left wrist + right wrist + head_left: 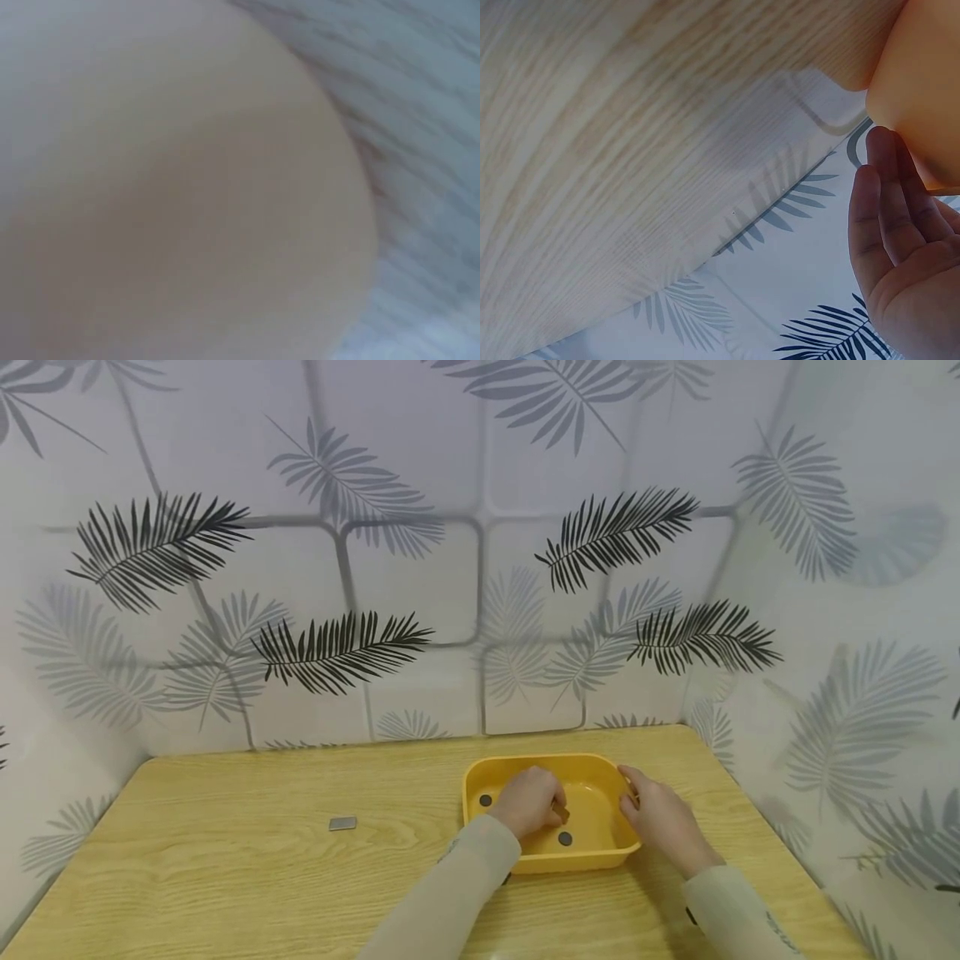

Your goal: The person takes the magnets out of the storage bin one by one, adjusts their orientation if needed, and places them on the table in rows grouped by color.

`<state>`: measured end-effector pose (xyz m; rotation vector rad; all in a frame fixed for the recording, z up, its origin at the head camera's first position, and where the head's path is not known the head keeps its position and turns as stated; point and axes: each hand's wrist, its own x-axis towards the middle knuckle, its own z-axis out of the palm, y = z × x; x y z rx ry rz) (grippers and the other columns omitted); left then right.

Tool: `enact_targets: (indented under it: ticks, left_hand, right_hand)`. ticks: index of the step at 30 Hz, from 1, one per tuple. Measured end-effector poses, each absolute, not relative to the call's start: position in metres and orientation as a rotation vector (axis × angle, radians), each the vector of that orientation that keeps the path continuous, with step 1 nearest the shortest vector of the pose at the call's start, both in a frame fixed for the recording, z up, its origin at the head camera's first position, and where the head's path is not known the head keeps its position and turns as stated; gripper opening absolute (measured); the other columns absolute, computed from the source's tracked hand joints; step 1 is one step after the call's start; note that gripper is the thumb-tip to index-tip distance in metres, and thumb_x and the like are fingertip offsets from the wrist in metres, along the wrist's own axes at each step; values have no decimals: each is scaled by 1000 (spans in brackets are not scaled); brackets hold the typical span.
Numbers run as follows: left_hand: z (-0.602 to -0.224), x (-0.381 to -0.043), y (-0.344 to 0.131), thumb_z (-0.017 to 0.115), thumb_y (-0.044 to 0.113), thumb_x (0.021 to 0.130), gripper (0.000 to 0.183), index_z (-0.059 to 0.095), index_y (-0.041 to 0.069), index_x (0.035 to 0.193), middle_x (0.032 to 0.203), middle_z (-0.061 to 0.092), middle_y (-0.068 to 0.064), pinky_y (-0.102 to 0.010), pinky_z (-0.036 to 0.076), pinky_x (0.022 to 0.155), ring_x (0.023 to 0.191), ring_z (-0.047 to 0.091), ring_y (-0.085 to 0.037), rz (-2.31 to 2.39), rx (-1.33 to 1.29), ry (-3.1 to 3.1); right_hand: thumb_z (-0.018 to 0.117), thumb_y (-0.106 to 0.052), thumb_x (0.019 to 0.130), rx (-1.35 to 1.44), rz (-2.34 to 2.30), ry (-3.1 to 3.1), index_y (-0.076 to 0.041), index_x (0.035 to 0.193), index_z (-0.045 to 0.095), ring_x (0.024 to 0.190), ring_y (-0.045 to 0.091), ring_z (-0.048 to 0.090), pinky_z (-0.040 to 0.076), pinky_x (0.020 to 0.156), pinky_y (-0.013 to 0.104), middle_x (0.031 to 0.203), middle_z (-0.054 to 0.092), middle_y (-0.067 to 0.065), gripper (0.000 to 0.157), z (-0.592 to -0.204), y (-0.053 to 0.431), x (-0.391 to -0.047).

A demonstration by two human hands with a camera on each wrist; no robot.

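Observation:
A yellow tray (540, 862) with raised walls sits toward the right side of the wooden table. My left hand (527, 802) reaches down into it, fingers curled, pinching a small brown piece (561, 812) that is mostly hidden by the fingers. On the tray floor lie two dark round discs, one disc (486, 800) near the left wall and another disc (566, 838) near the front. My right hand (660, 817) grips the tray's right rim. In the right wrist view its fingers (891, 187) lie along the tray's outer wall (922, 97).
A small grey rectangular piece (342, 823) lies on the wooden table (247, 860), left of the tray. A leaf-patterned wall (420, 693) rises behind the table and along both sides. Blurred pale surface fills most of the left wrist view.

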<state>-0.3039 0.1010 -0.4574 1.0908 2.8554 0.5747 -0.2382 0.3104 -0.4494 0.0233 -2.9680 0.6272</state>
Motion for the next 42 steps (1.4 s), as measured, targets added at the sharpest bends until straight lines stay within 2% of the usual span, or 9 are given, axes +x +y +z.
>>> enact_targets:
  ticks: [5, 12, 15, 20, 23, 29, 34, 40, 42]
  left_hand:
    - [-455, -307, 96, 85, 27, 85, 9, 85, 24, 94, 94, 78, 13, -14, 52, 75, 84, 65, -2, 619, 1177, 2879]
    - [-432, -304, 86, 85, 31, 86, 18, 84, 23, 102, 95, 73, 8, -15, 50, 72, 80, 60, -5, 626, 1244, 2943]
    - [-421, -302, 78, 84, 32, 87, 20, 83, 22, 104, 98, 73, 7, -14, 49, 71, 80, 63, -6, 647, 1230, 2955]
    - [-408, -303, 58, 83, 31, 88, 21, 83, 21, 106, 105, 75, 6, -17, 52, 75, 89, 67, -10, 765, 1182, 2956]
    - [-405, -306, 42, 83, 29, 88, 20, 82, 20, 107, 101, 74, 4, -19, 52, 75, 86, 63, -10, 827, 1150, 2961]
    - [-403, -311, 9, 82, 27, 89, 19, 81, 18, 105, 91, 65, 4, -21, 47, 69, 79, 55, -9, 959, 1027, 2947]
    - [-405, -312, -16, 83, 24, 88, 21, 81, 14, 106, 96, 70, -2, -26, 51, 76, 86, 58, -12, 1010, 1008, 2978]
    - [-408, -313, -43, 84, 23, 87, 22, 81, 14, 107, 99, 72, -4, -31, 54, 78, 89, 60, -16, 1033, 927, 3008]
    - [-409, -313, -51, 84, 23, 86, 22, 81, 14, 106, 106, 75, -5, -35, 56, 84, 100, 66, -21, 1034, 894, 3029]
  right_hand:
    - [61, -9, 99, 21, 626, -2966, 4, 146, 50, 62, 15, 52, 44, 55, 27, 99, 70, 17, 50, -451, 309, -240]
    - [61, -10, 100, 36, 612, -2971, 5, 146, 49, 63, 15, 52, 45, 55, 27, 101, 71, 19, 50, -450, 308, -241]
    - [61, -10, 100, 41, 611, -2972, 5, 146, 49, 64, 16, 53, 45, 56, 28, 104, 71, 22, 50, -449, 307, -240]
    - [60, -10, 100, 27, 610, -2986, 5, 147, 49, 69, 18, 55, 46, 59, 29, 116, 70, 29, 51, -447, 307, -240]
    - [59, -10, 100, 19, 613, -2998, 5, 148, 47, 71, 19, 56, 46, 60, 29, 122, 68, 32, 52, -446, 308, -240]
    - [59, -10, 100, 33, 602, -2996, 6, 147, 47, 75, 21, 58, 50, 65, 33, 121, 68, 33, 52, -447, 310, -240]
    - [59, -10, 100, 46, 607, -2981, 6, 147, 48, 74, 21, 58, 48, 63, 32, 120, 68, 32, 51, -447, 310, -239]
    - [59, -10, 99, 49, 613, -2978, 7, 146, 48, 70, 19, 56, 46, 59, 30, 115, 69, 30, 51, -448, 308, -239]
    - [59, -11, 100, 46, 608, -2979, 7, 146, 48, 70, 19, 56, 45, 59, 30, 113, 70, 29, 51, -448, 308, -239]
